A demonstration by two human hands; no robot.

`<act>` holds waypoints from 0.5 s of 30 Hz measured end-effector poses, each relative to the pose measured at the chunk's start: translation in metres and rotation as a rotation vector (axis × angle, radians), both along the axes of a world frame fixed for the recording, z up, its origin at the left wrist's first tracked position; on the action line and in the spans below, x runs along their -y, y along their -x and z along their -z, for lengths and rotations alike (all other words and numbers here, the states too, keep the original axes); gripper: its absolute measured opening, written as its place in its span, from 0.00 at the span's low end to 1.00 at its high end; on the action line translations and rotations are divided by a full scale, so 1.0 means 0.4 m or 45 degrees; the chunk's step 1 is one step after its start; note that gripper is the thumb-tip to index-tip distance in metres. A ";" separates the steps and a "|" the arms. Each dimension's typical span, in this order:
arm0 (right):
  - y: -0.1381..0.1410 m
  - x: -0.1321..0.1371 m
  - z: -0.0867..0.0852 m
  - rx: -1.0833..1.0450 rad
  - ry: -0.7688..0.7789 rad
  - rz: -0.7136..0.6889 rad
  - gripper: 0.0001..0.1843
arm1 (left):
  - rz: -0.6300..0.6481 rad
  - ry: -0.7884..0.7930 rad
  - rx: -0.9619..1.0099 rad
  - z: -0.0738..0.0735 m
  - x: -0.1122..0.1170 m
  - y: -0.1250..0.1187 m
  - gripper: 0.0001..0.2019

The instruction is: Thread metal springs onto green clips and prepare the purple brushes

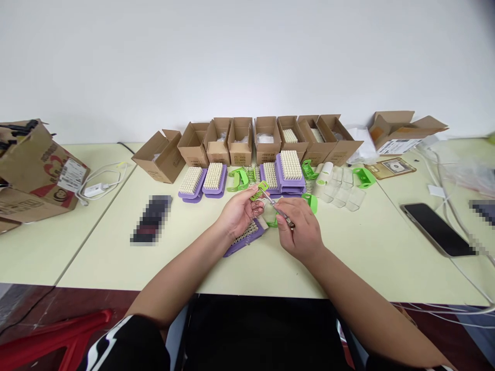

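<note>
Green plastic clip (260, 190) sits gripped in the left hand (240, 211), its fingers curled round it and the thumb pressed against its face, near the middle of the table's near half. The right hand (299, 229) pinches a slim metal tool (276, 207) between thumb and fingertips, and the tool's far end reaches up to the clip and appears to touch it. I can't make out exactly what kind of tool it is from here. Neither hand is spread. A purple brush (245, 239) lies tilted just under the left hand, cream bristles up, and a second green clip (309, 202) sits just beside the right hand. Farther along the pale table (116, 257), two more purple brushes (203, 181) lie to the left and a stack of them (290, 170) to the right, with loose green parts (237, 180) between. Open cardboard boxes (240, 141) line the far edge, some packed with bristled brushes. Clear plastic sleeves (340, 188) and another green clip (363, 178) lie to the right, a black phone (436, 229) beyond them. To the left are a dark pixelated object (151, 219), too obscured to name, and a battered carton (38, 170).
</note>
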State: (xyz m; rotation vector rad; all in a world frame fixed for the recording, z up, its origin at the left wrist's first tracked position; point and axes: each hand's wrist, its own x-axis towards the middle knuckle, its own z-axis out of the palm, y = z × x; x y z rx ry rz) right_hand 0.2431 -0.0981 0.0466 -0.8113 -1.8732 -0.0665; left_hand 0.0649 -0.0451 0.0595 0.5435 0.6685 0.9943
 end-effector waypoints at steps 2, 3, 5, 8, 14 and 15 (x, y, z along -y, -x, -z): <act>-0.006 0.001 -0.011 -0.046 0.076 0.002 0.14 | -0.011 0.001 0.001 0.004 -0.003 -0.001 0.10; -0.011 0.002 -0.020 -0.082 0.133 0.010 0.12 | -0.015 0.005 -0.002 0.006 -0.004 -0.002 0.10; -0.021 0.001 -0.044 -0.148 0.270 0.030 0.08 | -0.009 0.014 -0.017 0.006 -0.006 -0.003 0.09; -0.036 -0.012 -0.081 -0.194 0.439 0.063 0.06 | 0.002 0.025 -0.043 0.002 -0.007 -0.006 0.09; -0.038 -0.067 -0.098 -0.100 0.644 -0.028 0.11 | 0.084 0.007 -0.063 -0.009 -0.002 -0.009 0.14; -0.038 -0.071 -0.095 -0.118 0.636 -0.039 0.12 | 0.051 0.013 -0.064 -0.010 -0.002 -0.009 0.14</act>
